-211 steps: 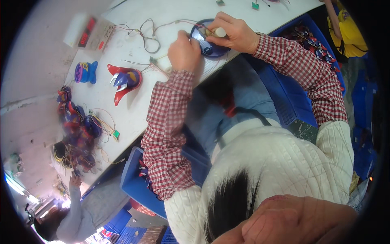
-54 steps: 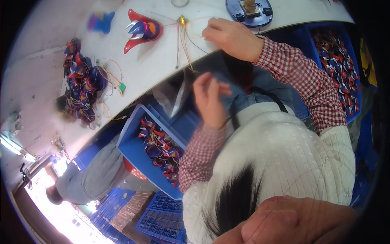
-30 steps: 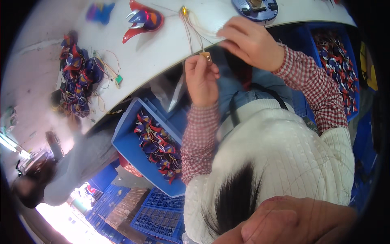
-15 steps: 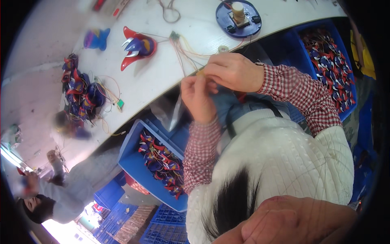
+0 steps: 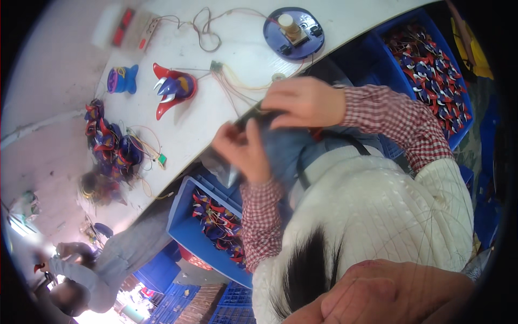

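Both hands are working close together just off the near edge of the white table (image 5: 226, 59). The right hand (image 5: 305, 101) is curling down over a small dark piece (image 5: 253, 115), with thin yellow and red wires (image 5: 237, 86) running from it up onto the table. The left hand (image 5: 243, 151) is pinching in at the same piece from below, fingers narrow; the blur makes it hard to tell which hand is really gripping it.

On the table a round blue base (image 5: 294, 32) with a tan cylinder on top is sitting at the far edge, a red and blue toy shell (image 5: 174, 89) is lying left of the wires, and a flat pale box with red strips (image 5: 129, 27) is resting near the far left corner. A blue bin (image 5: 186, 229) of matching red and blue parts is sitting below the table.

Compared with half a second ago, the hands are sitting lower and the blue base is showing further right.
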The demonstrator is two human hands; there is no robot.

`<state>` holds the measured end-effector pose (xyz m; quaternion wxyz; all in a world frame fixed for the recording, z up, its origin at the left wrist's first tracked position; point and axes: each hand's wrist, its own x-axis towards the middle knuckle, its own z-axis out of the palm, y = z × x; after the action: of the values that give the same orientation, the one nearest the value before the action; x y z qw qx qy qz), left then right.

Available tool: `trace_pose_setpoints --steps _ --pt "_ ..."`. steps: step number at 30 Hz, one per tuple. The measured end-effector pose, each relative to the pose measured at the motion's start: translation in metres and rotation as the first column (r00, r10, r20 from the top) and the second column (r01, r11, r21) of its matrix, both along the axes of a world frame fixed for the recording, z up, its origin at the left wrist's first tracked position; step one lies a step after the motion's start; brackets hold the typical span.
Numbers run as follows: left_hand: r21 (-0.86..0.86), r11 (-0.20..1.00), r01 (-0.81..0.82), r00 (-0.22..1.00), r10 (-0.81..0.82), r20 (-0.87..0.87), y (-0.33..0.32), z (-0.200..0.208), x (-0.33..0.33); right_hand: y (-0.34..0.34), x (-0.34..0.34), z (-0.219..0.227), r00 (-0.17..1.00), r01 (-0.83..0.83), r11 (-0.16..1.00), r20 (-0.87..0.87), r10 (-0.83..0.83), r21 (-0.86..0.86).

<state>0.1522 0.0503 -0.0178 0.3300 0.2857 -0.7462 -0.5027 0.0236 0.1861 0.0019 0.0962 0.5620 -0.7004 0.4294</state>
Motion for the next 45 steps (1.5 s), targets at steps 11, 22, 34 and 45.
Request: trace_pose_setpoints --steps 11,22,34,45 --pt "-0.549 0.609 0.572 0.821 -0.428 0.379 0.021 -0.007 -0.159 0.027 -0.098 0.003 0.953 0.304 0.952 0.017 -0.304 -0.029" --pt "-0.582 0.623 0.523 0.851 -0.342 0.399 0.021 -0.018 -0.171 0.03 -0.106 0.011 0.988 0.141 0.986 -0.05 -0.146 -0.092" --pt "-0.442 0.883 0.158 0.976 -0.072 0.205 -0.074 0.012 -0.018 0.009 -0.222 -0.01 0.836 0.322 0.911 0.376 -0.401 0.257" --pt "-0.09 0.971 -0.222 0.944 0.237 0.228 -0.135 0.003 -0.092 -0.113 -0.076 -0.003 0.994 0.045 0.877 0.068 -0.088 0.478"
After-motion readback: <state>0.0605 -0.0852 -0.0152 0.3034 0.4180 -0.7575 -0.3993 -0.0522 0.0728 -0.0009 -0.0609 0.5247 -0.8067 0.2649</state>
